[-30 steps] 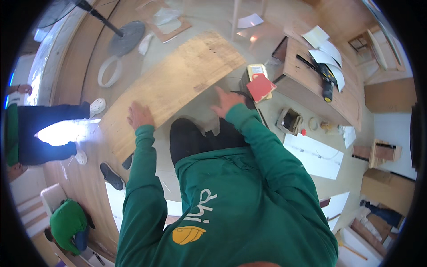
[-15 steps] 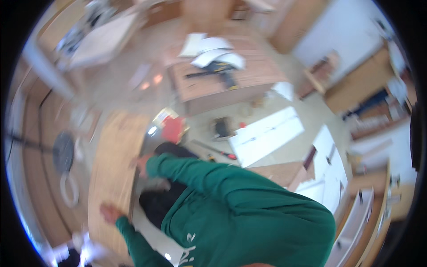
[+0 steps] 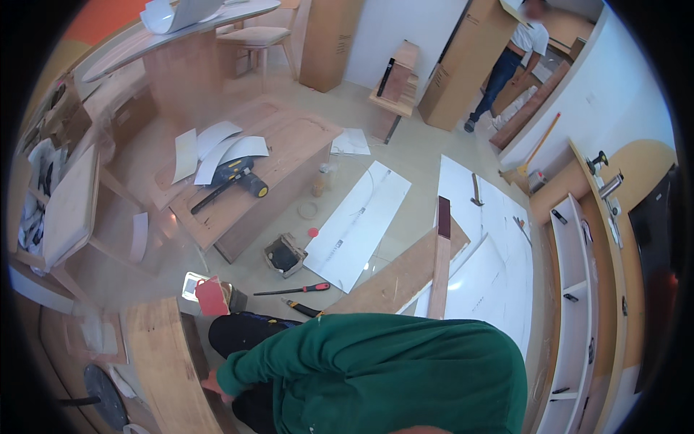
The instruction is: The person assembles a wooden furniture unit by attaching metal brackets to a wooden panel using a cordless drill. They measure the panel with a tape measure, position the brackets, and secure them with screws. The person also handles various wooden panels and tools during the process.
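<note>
1. A long pale plywood board (image 3: 165, 362) lies at the lower left, running toward the bottom edge.
2. One hand (image 3: 215, 383), at the end of a green sleeve (image 3: 289, 354), touches the board's right edge; which hand it is, and its grip, I cannot tell.
3. A red-handled screwdriver (image 3: 293, 291) lies on the floor (image 3: 405, 155) further right.

Bright, even light; left side blurred, edges bent.
</note>
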Available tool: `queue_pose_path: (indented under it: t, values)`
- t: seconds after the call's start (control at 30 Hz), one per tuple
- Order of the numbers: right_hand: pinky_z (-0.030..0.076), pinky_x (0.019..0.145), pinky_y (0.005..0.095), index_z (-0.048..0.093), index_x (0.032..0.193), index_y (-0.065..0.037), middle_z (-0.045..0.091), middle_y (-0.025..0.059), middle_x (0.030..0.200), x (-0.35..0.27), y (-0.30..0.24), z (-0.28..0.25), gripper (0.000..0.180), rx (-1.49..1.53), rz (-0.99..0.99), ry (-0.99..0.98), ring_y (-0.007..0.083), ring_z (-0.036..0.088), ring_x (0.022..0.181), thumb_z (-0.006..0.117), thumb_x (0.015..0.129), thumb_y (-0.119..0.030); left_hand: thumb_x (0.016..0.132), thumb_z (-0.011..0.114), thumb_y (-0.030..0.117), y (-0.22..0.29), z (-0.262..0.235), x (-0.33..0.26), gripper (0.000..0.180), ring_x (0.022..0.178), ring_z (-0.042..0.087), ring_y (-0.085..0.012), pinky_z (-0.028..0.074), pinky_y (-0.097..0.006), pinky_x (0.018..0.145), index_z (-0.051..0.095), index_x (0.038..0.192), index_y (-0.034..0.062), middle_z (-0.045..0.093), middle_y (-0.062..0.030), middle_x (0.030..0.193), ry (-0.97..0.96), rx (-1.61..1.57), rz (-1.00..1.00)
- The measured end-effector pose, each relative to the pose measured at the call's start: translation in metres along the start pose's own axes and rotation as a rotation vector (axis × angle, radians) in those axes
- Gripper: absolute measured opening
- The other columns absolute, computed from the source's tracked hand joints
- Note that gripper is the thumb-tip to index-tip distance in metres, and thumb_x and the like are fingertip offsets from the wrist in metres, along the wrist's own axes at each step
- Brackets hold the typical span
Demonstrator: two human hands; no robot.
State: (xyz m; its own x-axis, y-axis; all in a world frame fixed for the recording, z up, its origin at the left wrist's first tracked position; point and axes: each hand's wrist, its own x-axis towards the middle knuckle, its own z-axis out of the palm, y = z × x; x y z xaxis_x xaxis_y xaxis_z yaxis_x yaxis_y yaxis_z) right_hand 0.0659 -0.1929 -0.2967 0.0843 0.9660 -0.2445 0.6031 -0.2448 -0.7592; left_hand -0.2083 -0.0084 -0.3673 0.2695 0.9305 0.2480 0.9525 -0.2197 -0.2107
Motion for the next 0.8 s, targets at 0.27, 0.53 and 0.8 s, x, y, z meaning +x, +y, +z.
queue_pose_path:
  t: [0.27,0.53,0.8]
  values:
    - [0.052,0.075,0.0445,0.059,0.097,0.0,0.065,0.0207,0.092,-0.065,-0.095,-0.001,0.036,0.31,-0.505,-0.089,0.0368,0.063,0.09,0.069,0.073,-0.024,0.092,0.052,0.029,0.007,0.004,0.098,0.042,0.116,0.052,-0.0326,0.042,-0.043,0.097,0.054,0.127,0.0058,0.055,-0.0163,0.126,-0.072,-0.125,0.117]
    - [0.052,0.074,0.0441,0.059,0.096,0.0,0.065,0.0202,0.092,-0.076,-0.101,-0.018,0.033,0.284,-0.612,-0.113,0.0362,0.063,0.089,0.068,0.074,-0.023,0.089,0.056,0.026,0.051,0.005,0.21,0.04,0.111,0.056,-0.0348,0.044,-0.044,0.095,0.058,0.122,0.0031,0.06,-0.0201,0.119,-0.264,-0.38,0.39]
    - [0.052,0.074,0.0436,0.059,0.094,0.0,0.065,0.0197,0.091,-0.083,-0.108,-0.029,0.03,0.265,-0.681,-0.119,0.0355,0.063,0.088,0.067,0.075,-0.022,0.079,0.066,0.021,0.033,0.069,0.27,0.035,0.097,0.062,-0.037,0.05,-0.042,0.085,0.064,0.106,-0.0009,0.066,-0.0209,0.098,-0.105,-0.443,0.193]
